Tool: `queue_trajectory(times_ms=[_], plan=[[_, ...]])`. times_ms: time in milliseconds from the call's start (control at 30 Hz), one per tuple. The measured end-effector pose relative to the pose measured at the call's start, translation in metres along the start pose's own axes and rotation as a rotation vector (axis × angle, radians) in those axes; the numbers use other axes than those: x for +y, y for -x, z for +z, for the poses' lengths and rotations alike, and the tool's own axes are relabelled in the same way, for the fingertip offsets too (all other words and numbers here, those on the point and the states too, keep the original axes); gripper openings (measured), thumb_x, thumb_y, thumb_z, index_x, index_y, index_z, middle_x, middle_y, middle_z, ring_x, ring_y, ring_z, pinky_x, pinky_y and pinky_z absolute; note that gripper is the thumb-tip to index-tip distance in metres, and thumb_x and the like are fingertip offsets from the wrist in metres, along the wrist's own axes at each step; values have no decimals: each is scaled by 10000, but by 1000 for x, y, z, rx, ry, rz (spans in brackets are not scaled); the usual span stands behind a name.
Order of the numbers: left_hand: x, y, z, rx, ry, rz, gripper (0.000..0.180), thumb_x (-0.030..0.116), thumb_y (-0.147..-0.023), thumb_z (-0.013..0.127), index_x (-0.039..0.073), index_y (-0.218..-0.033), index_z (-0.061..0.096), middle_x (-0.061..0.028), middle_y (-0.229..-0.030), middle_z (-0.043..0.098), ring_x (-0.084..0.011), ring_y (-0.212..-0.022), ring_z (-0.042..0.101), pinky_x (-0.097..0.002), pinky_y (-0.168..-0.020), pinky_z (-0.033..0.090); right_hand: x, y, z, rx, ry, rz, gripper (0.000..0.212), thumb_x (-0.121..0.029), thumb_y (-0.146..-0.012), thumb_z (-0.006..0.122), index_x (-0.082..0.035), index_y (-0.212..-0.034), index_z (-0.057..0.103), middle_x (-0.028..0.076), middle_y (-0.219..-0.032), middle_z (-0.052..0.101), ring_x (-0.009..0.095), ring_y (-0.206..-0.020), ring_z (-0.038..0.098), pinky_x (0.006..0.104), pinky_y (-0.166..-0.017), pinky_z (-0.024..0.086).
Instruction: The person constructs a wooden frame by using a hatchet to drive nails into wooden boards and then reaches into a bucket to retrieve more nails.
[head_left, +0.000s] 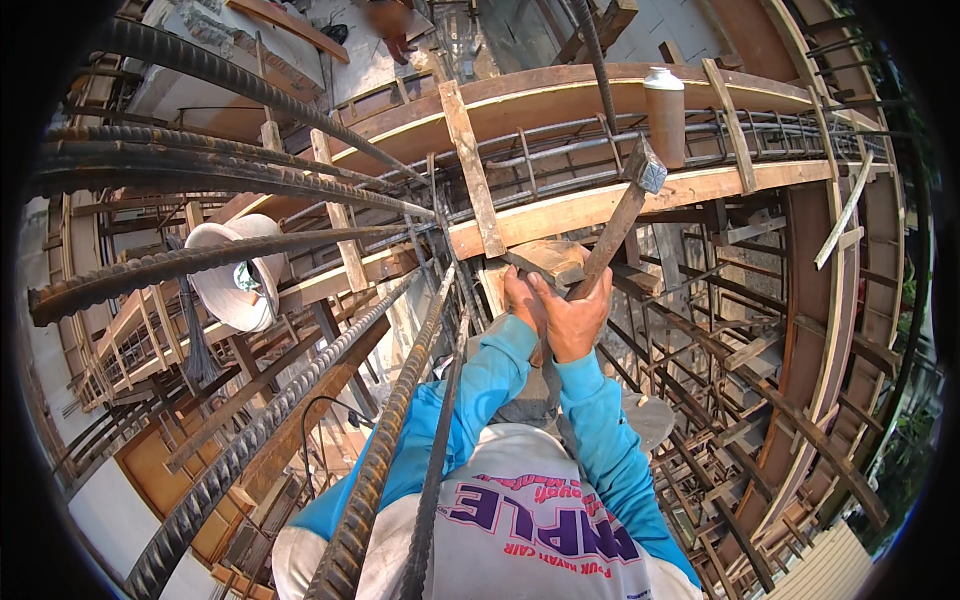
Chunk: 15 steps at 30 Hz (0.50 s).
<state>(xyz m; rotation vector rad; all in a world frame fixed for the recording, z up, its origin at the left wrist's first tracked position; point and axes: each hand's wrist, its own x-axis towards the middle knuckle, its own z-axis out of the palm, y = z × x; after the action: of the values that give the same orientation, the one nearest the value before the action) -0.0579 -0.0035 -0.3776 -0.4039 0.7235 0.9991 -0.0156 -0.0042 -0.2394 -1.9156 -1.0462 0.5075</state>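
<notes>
The beam formwork (540, 103) is already enclosing its rebar cage (526, 150), but the wood block (548, 260) just beside its near edge is seemingly sitting unfixed, the right hand (578, 320) curling its fingers around a hammer (618, 227), the left hand's (524, 301) finger grip being too hidden to tell.

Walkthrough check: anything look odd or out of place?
A loose white-capped bottle sits at the beam formwork, near the hammer in the right hand. It looks odd among the rebar and might get knocked; what supports it is unclear. No spill shows.
</notes>
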Motion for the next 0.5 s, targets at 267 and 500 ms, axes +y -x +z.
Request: queue_trajectory(times_ms=[267,500], plan=[[4,12,-9,-292,-343,128,567,457,-927,260,27,-1210,498,-144,-1195,569,-301,-1085,545,-430,-967,431,-3,6,3,-17,-21,5,586,-152,-637,830,22,-1115,540,121,-1016,534,260,-941,558,367,-809,456],[8,15,-2,-243,-415,110,585,451,-928,237,9,-1207,499,-164,-1215,558,-321,-1099,534,-432,-987,413,-2,11,3,-25,-6,16,572,-158,-660,816,40,-1115,530,141,-1044,519,274,-959,552,373,-818,453]])
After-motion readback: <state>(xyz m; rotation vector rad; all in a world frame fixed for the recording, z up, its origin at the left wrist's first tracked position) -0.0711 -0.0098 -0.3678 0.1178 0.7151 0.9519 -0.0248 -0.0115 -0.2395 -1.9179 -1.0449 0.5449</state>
